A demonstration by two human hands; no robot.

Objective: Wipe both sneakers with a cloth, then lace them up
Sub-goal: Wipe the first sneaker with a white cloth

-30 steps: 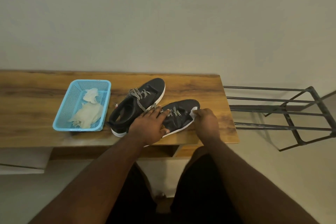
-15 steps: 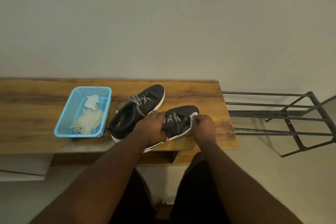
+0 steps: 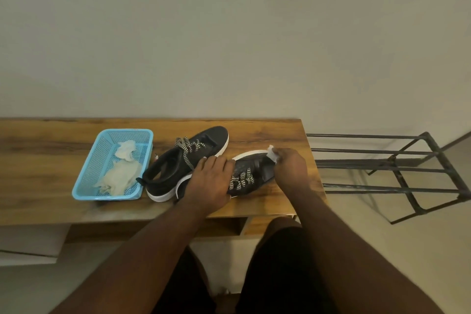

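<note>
the landmark here is the blue basket [image 3: 86, 181], a mesh plastic tray sitting on the wooden table [image 3: 38, 155] with crumpled pale cloths [image 3: 119, 176] lying inside it. just right of the basket rests the far sneaker [image 3: 183, 163], dark with a white sole, flat on the table, its toe pointing away from the basket and its black-and-white laces [image 3: 187, 149] loosely bunched over the tongue. further right of the basket, touching that first shoe, is the near sneaker [image 3: 254, 173], tipped onto its side so the white sole edge faces up and away. the left hand [image 3: 211, 181] lies over the heel half of this tilted shoe, fingers curled over its upper and steadying it. the right hand [image 3: 290, 166], on the side farthest from the basket, pinches a small white cloth [image 3: 272, 153] between bent fingers and holds it against the toe end of the sole rim. beyond the table's end, well away from the basket, stands a dark metal rack [image 3: 397, 168] on the floor. the person's dark shorts [image 3: 280, 275] show below the table edge.
</note>
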